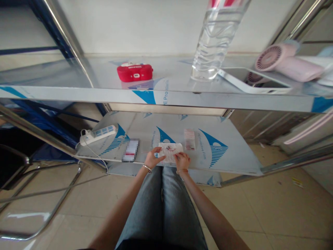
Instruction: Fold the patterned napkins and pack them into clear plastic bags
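Note:
A small white sheet or packet (170, 147) lies near the front edge of the lower shelf, with fine dark and reddish marks on it too small to make out. My left hand (153, 158) holds its left side, thumb over the surface and index finger at the upper edge. On the right side, the fingers of my right hand (182, 161) are pinched together at the packet's lower right corner. Just beyond that hand is a clear plastic bag (189, 139) with reddish stripes. A phone (130, 150) with a blurred screen rests left of my left hand.
A white power strip (100, 133) with a trailing cable sits at the lower shelf's left. Above, the upper shelf (177, 97) overhangs, bearing a red case (134, 72), a water bottle (214, 41), a white-framed tablet-like device (249, 83) and a pink fan (283, 62). A metal-framed chair (62, 199) stands left.

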Demonstrator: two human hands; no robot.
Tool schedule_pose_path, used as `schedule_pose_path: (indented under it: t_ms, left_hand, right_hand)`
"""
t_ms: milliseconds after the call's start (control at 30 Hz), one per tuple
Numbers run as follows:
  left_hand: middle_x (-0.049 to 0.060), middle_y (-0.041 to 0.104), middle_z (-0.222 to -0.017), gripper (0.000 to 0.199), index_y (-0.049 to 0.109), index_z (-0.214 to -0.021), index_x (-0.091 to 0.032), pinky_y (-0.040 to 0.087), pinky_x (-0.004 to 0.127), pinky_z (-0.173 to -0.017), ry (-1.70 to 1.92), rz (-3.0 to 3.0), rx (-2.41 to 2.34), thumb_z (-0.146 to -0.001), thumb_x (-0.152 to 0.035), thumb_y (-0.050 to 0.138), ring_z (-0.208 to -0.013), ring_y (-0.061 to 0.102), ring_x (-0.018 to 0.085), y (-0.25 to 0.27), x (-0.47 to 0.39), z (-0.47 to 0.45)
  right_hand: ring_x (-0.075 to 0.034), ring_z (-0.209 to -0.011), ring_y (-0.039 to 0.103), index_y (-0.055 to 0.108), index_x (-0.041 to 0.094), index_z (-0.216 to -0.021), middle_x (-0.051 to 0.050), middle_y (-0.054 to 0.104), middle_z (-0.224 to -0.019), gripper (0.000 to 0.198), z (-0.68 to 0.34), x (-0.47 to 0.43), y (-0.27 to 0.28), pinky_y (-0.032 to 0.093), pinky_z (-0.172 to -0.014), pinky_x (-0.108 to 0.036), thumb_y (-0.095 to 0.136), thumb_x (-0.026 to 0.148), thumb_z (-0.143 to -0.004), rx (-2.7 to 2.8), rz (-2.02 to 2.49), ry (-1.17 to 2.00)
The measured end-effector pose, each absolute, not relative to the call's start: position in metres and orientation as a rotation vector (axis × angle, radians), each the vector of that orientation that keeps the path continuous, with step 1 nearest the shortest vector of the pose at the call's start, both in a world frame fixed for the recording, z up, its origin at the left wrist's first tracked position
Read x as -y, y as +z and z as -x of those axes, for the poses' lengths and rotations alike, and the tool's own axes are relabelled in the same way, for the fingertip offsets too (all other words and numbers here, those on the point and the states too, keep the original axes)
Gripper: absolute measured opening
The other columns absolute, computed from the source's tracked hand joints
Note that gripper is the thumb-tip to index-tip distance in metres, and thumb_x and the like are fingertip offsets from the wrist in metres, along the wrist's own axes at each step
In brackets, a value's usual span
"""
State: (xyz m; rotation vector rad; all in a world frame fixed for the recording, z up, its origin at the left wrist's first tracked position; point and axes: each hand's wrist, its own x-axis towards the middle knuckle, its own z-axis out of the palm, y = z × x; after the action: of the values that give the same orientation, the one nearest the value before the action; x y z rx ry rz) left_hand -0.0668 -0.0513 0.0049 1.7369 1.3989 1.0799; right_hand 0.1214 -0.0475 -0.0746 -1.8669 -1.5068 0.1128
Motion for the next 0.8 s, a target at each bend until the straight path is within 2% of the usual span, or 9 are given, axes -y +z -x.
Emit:
schedule_pose_path:
  t_ms: [167, 300, 500, 633, 733, 800]
  left_hand:
    - [0.009, 0.068, -0.094, 0.044, 0.062, -0.1, -0.015, 0.051, 0.034, -0.081, 1.113, -1.703, -1.403, -0.062, -0.031, 0.074, -0.086, 0.064, 0.019, 0.003, 0.055, 0.061]
    - [0.008, 0.068, -0.091, 0.043, 0.062, -0.098, -0.015, 0.051, 0.033, -0.079, 1.141, -1.698, -1.405, -0.061, -0.032, 0.074, -0.084, 0.063, 0.019, 0.006, 0.056, 0.054]
    - [0.007, 0.068, -0.094, 0.041, 0.062, -0.098, -0.015, 0.05, 0.032, -0.08, 1.167, -1.726, -1.359, -0.062, -0.031, 0.073, -0.086, 0.063, 0.019, 0.02, 0.057, 0.051]
    - [0.007, 0.068, -0.09, 0.038, 0.063, -0.093, -0.016, 0.049, 0.032, -0.079, 1.2, -1.698, -1.419, -0.062, -0.034, 0.074, -0.083, 0.063, 0.018, 0.028, 0.061, 0.053]
    - [0.006, 0.067, -0.084, 0.035, 0.063, -0.089, -0.016, 0.048, 0.03, -0.075, 1.231, -1.661, -1.434, -0.063, -0.036, 0.073, -0.078, 0.062, 0.017, 0.033, 0.065, 0.053]
    - [0.005, 0.066, -0.082, 0.035, 0.063, -0.088, -0.016, 0.047, 0.028, -0.072, 1.246, -1.633, -1.425, -0.063, -0.037, 0.073, -0.075, 0.06, 0.015, 0.035, 0.067, 0.051]
  right_hand:
    - [-0.023, -0.078, 0.058, 0.069, 0.017, -0.071, -0.009, 0.068, -0.078, 0.036, -0.117, 0.043, -0.043, 0.042, -0.077, -0.037, 0.054, 0.049, -0.079, 1.302, 1.533, 0.201]
    - [-0.02, -0.075, 0.06, 0.069, 0.017, -0.074, -0.007, 0.068, -0.076, 0.029, -0.098, 0.046, -0.002, 0.046, -0.076, -0.035, 0.061, 0.045, -0.078, 1.317, 1.258, 0.301]
    - [-0.021, -0.08, 0.061, 0.069, 0.021, -0.074, -0.006, 0.067, -0.079, 0.022, -0.081, 0.056, 0.02, 0.048, -0.078, -0.036, 0.062, 0.041, -0.077, 1.412, 1.213, 0.398]
    - [-0.02, -0.087, 0.061, 0.067, 0.021, -0.095, -0.007, 0.066, -0.097, 0.022, -0.087, 0.071, 0.021, 0.049, -0.08, -0.036, 0.054, 0.031, -0.081, 1.395, 1.182, 0.589]
    - [-0.02, -0.098, 0.059, 0.056, 0.025, -0.118, -0.006, 0.061, -0.116, 0.042, -0.089, 0.086, 0.018, 0.049, -0.081, -0.035, 0.053, 0.022, -0.077, 1.421, 1.153, 0.804]
    - [-0.02, -0.101, 0.059, 0.05, 0.026, -0.126, -0.006, 0.058, -0.123, 0.053, -0.086, 0.095, 0.014, 0.05, -0.08, -0.034, 0.057, 0.02, -0.073, 1.421, 1.128, 0.877]
